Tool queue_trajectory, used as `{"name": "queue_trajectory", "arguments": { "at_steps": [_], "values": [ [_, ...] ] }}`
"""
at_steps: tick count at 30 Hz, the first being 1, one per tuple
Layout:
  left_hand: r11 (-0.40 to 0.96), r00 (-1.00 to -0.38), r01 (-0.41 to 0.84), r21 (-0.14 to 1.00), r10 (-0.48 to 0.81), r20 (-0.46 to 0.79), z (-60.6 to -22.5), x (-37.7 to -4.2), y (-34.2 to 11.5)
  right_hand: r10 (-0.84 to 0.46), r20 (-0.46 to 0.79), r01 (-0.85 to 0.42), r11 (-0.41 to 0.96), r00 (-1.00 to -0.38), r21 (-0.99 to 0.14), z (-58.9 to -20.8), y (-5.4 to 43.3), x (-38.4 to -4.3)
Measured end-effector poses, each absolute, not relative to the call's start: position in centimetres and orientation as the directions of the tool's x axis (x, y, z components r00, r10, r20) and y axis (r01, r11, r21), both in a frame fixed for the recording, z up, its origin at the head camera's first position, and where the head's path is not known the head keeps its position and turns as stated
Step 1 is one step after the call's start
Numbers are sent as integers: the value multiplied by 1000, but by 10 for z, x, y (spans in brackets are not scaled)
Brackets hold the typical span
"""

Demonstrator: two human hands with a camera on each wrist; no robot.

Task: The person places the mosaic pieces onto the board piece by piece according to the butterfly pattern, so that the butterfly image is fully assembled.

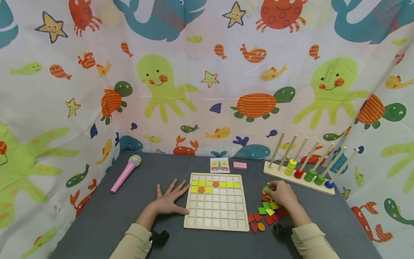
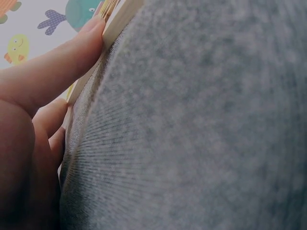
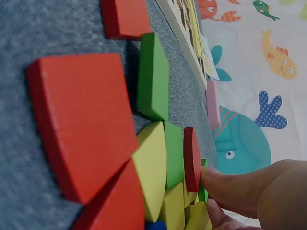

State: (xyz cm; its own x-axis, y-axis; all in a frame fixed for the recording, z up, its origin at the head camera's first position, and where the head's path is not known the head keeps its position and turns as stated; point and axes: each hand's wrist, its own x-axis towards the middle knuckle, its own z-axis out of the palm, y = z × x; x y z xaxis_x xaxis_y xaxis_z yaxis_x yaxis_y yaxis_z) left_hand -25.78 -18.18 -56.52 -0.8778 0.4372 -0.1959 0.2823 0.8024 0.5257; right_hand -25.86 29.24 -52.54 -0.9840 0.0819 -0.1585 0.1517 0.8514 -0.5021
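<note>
A wooden grid board (image 1: 217,213) lies on the table, with several yellow squares and orange discs in its top rows. My left hand (image 1: 167,202) rests with fingers spread at the board's left side, its thumb touching the edge. In the left wrist view, the thumb (image 2: 62,67) lies against the board's rim. On the right, my right hand (image 1: 285,194) is over a loose pile of coloured wooden pieces. Its thumb (image 3: 230,187) and a finger pinch a small green piece (image 3: 203,184) at the pile's far end. Red (image 3: 86,120), yellow and other green pieces lie around it.
A pink toy microphone (image 1: 126,174) lies at the left. Behind the board are a pattern card (image 1: 219,165) and a pink block (image 1: 240,165). A wooden peg stand (image 1: 273,169) with coloured rings stands at the back right. A sea-animal cloth (image 1: 200,97) hangs around the table.
</note>
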Motion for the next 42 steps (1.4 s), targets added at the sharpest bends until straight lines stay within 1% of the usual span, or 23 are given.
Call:
{"name": "queue_trajectory", "arguments": {
  "at_steps": [2, 6, 9, 12, 17, 20, 23, 27, 34, 39, 42],
  "values": [
    [802, -882, 282, 526, 433, -187, -566, -257, -182, 79, -163, 152, 847, -983, -509, -526, 292, -259],
    [784, -876, 296, 545, 450, -172, -564, -255, -182, 91, -166, 169, 813, -982, -557, -526, 292, -259],
    [778, -868, 300, 551, 463, -180, -561, -254, -180, 97, -163, 179, 765, -982, -619, -526, 288, -258],
    [782, -863, 294, 550, 464, -199, -560, -253, -178, 85, -144, 160, 718, -986, -677, -524, 278, -256],
    [795, -867, 295, 530, 456, -202, -561, -254, -178, 47, -99, 105, 669, -994, -736, -515, 248, -257],
    [792, -868, 292, 536, 455, -201, -563, -255, -178, 37, -77, 83, 647, -996, -758, -511, 227, -259],
    [790, -872, 287, 542, 450, -195, -566, -256, -179, 27, -63, 66, 623, -998, -780, -510, 206, -261],
    [780, -874, 289, 555, 452, -180, -567, -257, -181, -18, -61, 39, 583, -998, -812, -514, 182, -263],
    [805, -878, 286, 519, 437, -193, -568, -259, -182, -78, -76, 16, 580, -994, -814, -523, 145, -270],
    [805, -876, 283, 521, 438, -201, -558, -255, -180, -88, -40, -22, 608, -995, -794, -532, 130, -273],
    [803, -874, 289, 521, 444, -198, -561, -256, -180, -90, -26, -37, 632, -996, -774, -537, 126, -275]
  ]
}}
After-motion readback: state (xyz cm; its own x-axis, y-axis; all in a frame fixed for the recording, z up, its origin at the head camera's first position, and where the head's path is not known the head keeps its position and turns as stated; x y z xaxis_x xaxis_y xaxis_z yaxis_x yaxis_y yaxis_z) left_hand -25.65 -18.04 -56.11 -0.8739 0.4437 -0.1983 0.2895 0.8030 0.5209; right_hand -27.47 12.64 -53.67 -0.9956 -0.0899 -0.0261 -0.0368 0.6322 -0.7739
